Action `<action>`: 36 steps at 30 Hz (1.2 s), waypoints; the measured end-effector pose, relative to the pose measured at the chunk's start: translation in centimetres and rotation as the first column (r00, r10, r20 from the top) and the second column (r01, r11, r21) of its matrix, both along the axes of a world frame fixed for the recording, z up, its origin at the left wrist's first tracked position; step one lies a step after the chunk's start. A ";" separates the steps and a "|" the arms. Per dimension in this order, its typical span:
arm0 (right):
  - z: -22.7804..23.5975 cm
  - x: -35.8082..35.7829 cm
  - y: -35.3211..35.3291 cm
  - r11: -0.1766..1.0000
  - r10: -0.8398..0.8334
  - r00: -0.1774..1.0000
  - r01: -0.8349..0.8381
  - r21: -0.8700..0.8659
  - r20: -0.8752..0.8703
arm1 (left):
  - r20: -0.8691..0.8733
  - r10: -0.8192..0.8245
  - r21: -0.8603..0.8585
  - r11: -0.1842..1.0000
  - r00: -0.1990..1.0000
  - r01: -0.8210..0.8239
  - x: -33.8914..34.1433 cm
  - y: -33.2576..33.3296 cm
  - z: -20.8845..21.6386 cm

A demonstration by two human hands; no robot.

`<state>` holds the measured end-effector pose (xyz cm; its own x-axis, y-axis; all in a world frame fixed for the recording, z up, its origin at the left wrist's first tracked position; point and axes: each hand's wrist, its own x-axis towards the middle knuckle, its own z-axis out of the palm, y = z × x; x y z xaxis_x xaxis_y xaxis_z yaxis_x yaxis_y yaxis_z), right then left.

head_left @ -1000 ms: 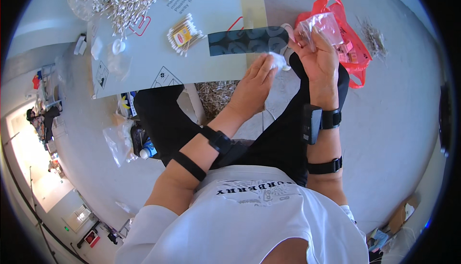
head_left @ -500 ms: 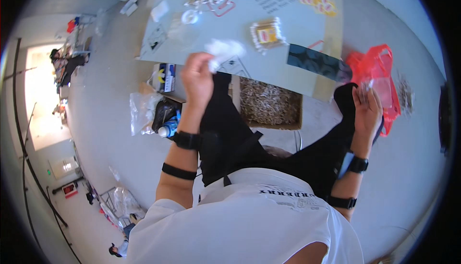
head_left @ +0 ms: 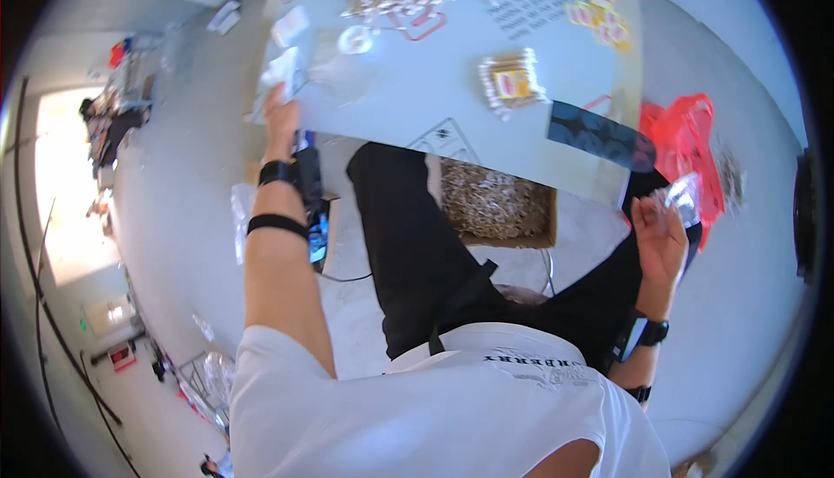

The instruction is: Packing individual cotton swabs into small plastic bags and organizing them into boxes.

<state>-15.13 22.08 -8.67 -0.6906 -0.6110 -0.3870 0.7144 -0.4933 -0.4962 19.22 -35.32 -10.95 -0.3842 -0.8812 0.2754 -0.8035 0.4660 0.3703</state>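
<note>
Head view: the left hand touches a white wad near the left edge of the worktop; whether it pinches, I cannot tell. The right hand pinches clear plastic beside a red bag.

Smooth grey floor spreads around me, lit by daylight. Far to my left, a tall opening, glaring white, breaks a pale wall; I cannot tell whether it is door or window. A metal-framed rack stands behind my left side.
</note>
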 end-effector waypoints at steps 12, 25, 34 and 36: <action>-0.4 0.9 -1.3 0.980 -0.109 0.850 0.179 -0.089 0.516 | -0.429 -0.430 0.244 0.792 0.795 0.560 -17.0 19.6 7.1; -1.5 -1.7 -2.2 0.975 -0.216 0.817 0.208 0.075 0.535 | -0.611 -0.663 0.538 0.054 0.433 0.841 -35.1 40.9 4.2; -3.6 -5.6 -4.5 0.848 -0.382 0.920 0.312 0.428 0.087 | -0.345 -0.930 0.189 0.061 0.124 0.980 -41.8 39.1 1.6; -4.1 -6.0 -5.0 0.839 -0.407 0.907 0.325 0.437 0.108 | -0.275 -0.958 0.170 0.034 0.081 0.985 -42.4 38.9 1.1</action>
<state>-21.12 17.13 -12.76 -0.7209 -0.0918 -0.6870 0.6210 -0.5255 -0.5815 -23.19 3.53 -9.81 -0.9412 0.2594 0.2163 0.3370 0.6803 0.6508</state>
